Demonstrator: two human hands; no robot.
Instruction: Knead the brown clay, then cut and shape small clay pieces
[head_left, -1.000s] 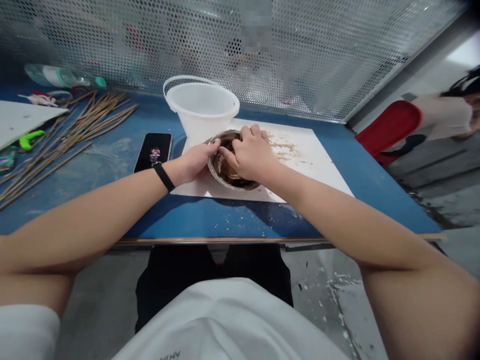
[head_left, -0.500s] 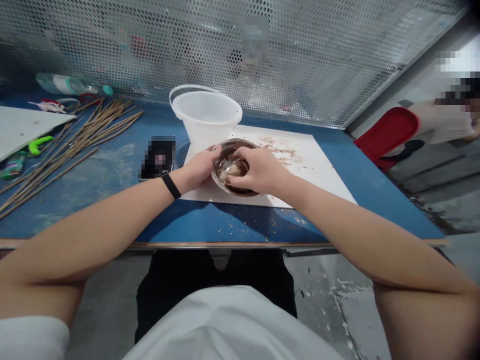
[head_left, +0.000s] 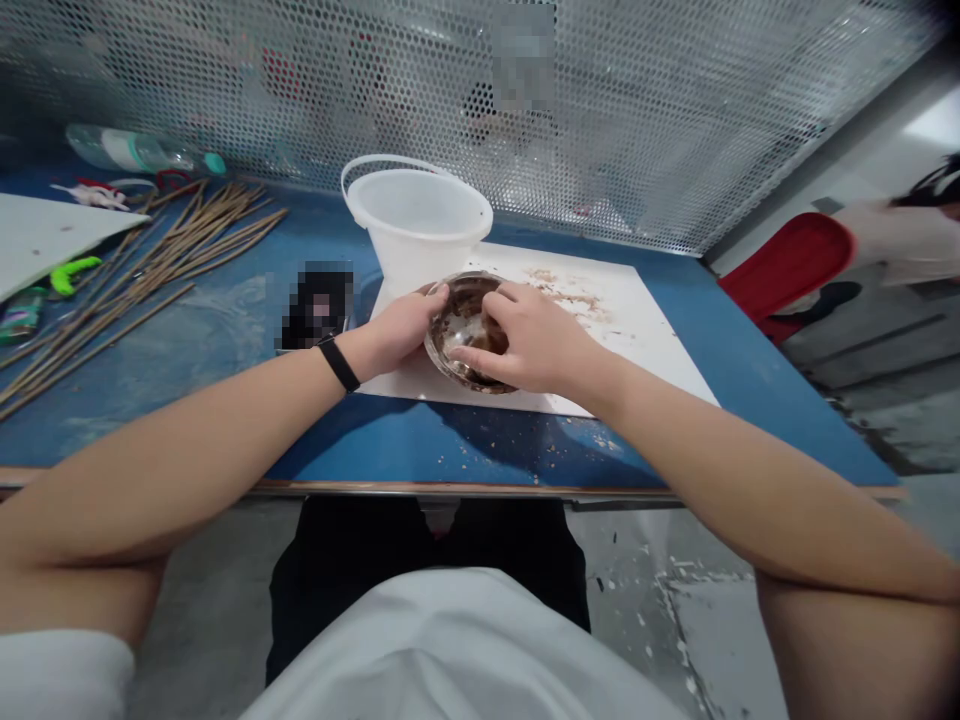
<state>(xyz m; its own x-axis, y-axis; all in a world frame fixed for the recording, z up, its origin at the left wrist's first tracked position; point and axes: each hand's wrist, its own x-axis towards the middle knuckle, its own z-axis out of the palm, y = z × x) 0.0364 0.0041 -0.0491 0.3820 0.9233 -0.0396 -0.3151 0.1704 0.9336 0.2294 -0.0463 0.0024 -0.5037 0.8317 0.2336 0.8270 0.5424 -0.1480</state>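
A metal bowl (head_left: 466, 328) with brown residue smeared over its shiny inside is tilted above a white board (head_left: 622, 320). My left hand (head_left: 401, 328) grips the bowl's left rim, thumb over the edge. Inside the bowl is my right hand (head_left: 538, 338), its thumb and index finger apart, the thumb against the inner surface. Its other fingertips are hidden, and nothing held shows between the thumb and index finger. Just behind the bowl stands a white plastic bucket (head_left: 420, 215) with its handle up.
Brown crumbs (head_left: 566, 295) lie on the board, with more specks along the blue table's (head_left: 360, 440) front edge. At left are a bundle of thin sticks (head_left: 180, 240), a plastic bottle (head_left: 124, 150) and a blurred dark object (head_left: 319, 305). A perforated metal panel (head_left: 637, 130) rises behind.
My right thumb and index finger have spread a little apart inside the bowl. The pale patch seen beside the thumb earlier no longer shows. My left hand keeps its grip.
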